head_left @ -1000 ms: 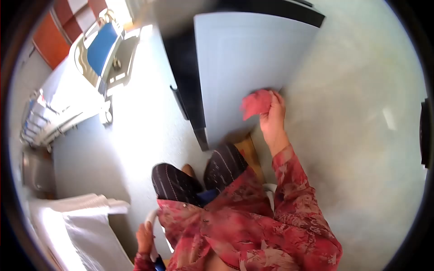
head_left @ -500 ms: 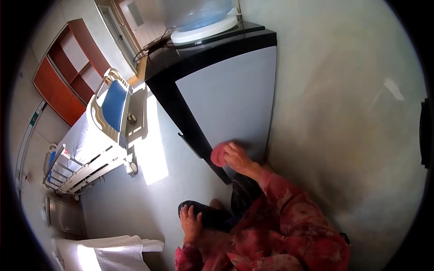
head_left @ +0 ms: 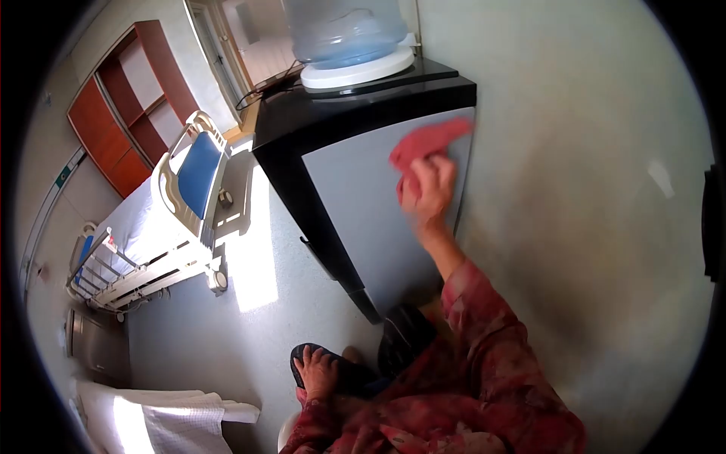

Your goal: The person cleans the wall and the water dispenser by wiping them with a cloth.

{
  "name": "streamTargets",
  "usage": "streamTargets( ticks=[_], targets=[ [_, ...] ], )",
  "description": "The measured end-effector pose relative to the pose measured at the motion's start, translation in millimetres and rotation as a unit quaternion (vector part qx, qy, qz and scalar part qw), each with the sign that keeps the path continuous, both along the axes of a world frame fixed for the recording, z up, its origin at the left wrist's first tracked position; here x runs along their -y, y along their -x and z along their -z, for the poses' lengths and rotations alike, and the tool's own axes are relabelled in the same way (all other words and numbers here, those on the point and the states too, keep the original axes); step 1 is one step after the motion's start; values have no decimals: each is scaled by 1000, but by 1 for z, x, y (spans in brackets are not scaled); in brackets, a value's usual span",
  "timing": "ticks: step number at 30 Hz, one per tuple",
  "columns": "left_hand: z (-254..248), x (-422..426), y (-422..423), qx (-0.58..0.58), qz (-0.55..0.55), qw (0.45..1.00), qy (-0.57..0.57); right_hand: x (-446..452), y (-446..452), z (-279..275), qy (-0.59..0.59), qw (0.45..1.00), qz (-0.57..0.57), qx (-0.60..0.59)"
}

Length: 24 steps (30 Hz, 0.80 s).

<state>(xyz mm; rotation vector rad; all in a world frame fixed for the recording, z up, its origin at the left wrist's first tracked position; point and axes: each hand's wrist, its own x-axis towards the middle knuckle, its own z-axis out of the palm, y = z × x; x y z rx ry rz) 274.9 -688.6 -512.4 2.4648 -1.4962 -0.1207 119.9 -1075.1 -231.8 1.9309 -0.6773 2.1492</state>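
A crumpled red cloth (head_left: 429,141) is in my right hand (head_left: 432,189), whose fingers are closed around its lower part. Both are in front of the upper right part of the grey side panel (head_left: 363,204) of a black-framed water dispenser. Whether the cloth touches the panel all over cannot be made out. My left hand (head_left: 318,371) rests on my knee in dark trousers (head_left: 349,376), fingers spread, holding nothing. On the dispenser's black top (head_left: 355,104) stands a clear blue water bottle (head_left: 348,38) on a white ring.
A bed (head_left: 178,219) with a blue headboard panel and wheels is at the left, near a red-brown cabinet (head_left: 113,136). White cloth (head_left: 174,416) hangs at the lower left, by a metal cabinet (head_left: 94,344). A pale wall (head_left: 590,189) rises on the right.
My right hand has moved up the panel with the cloth, which now spreads above the fingers. Since the earliest frame, my left hand has come off a white armrest onto my knee.
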Motion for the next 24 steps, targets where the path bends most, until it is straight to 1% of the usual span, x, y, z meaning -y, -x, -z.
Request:
streamTargets(
  ticks=[1,3,4,6,8,9,10,11,13,14,15,16,17,18,19,20,21,22,23,24],
  targets=[
    [3,-1,-1,-1,4,1000,10,-8,-4,29,26,998,-4,-56],
    [5,-3,-2,4,-1,1000,21,-27,0,57,33,987,-48,-147],
    [6,-3,-3,9,5,1000,29,-33,6,60,36,987,-53,-148],
    [2,-2,-2,4,-4,1000,26,-36,19,51,-15,962,-125,-242],
    [2,-4,-3,-2,-10,1000,20,-32,34,-5,-22,976,-127,-177],
    [2,-3,-4,-6,-11,1000,25,-28,43,-43,-18,984,-98,-147],
    [3,-5,-3,-2,-12,999,30,-17,47,-73,12,994,-64,-89],
    [4,-6,-3,2,-14,999,36,-12,52,-109,37,997,-33,-57],
    [9,-7,-3,-5,-22,999,34,16,58,-155,39,995,40,-86],
    [8,-7,-3,-9,-17,999,34,26,63,-164,43,995,36,-88],
    [8,-5,-4,-14,-14,999,35,35,67,-172,-29,982,27,-184],
    [8,-3,-6,-17,-19,999,39,39,65,-179,-101,955,19,-280],
    [9,0,-7,-41,-40,998,12,36,59,-186,-94,954,16,-286],
    [10,4,-7,-66,-58,996,-17,29,51,-191,-76,938,-48,-335],
    [-1,6,-5,-69,-49,996,-25,22,43,-194,-60,916,-110,-382],
    [-9,8,-4,-61,-50,997,-27,13,30,-196,-33,912,-137,-386],
    [-12,8,-2,-54,-49,997,-30,3,16,-200,-32,909,-137,-392],
    [-8,5,-2,-59,-49,997,-30,-9,2,-203,-28,896,-159,-413],
    [-3,1,-3,-39,-29,999,3,-18,-13,-204,-25,883,-181,-432],
    [2,-2,-6,-17,-9,999,37,-25,-29,-203,-24,882,-181,-434]
  ],
)
